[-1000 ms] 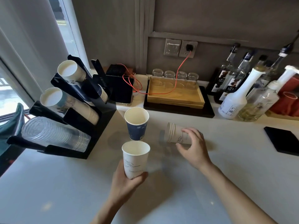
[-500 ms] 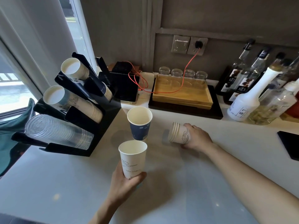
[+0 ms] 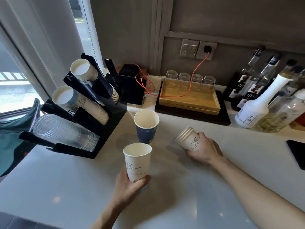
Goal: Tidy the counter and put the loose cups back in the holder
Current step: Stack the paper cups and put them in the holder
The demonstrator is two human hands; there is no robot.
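The left hand [image 3: 127, 187] grips a tall white cup [image 3: 137, 164] upright by its base, fingers curled around it. The right hand [image 3: 204, 149] clasps a small nested stack [image 3: 187, 139] of white cups tilted on its side, rims pointing left, above the counter [image 3: 66, 187]. Between and just beyond the two grips stands a blue cup [image 3: 146, 127], upright on the counter, close behind the white cup. Left of the blue cup sits the black holder [image 3: 113, 118], its slanted slots filled with paper cups and, lowest, clear plastic ones. Beyond the right hand lie a wooden tray [image 3: 189, 98] with glass jars, a red cable [image 3: 186, 83] to the wall socket, and bottles [image 3: 252, 106] farther right. Half a second ago the stack lay lower under the right hand; now it is lifted and tipped up. The white cup remains in the left hand.
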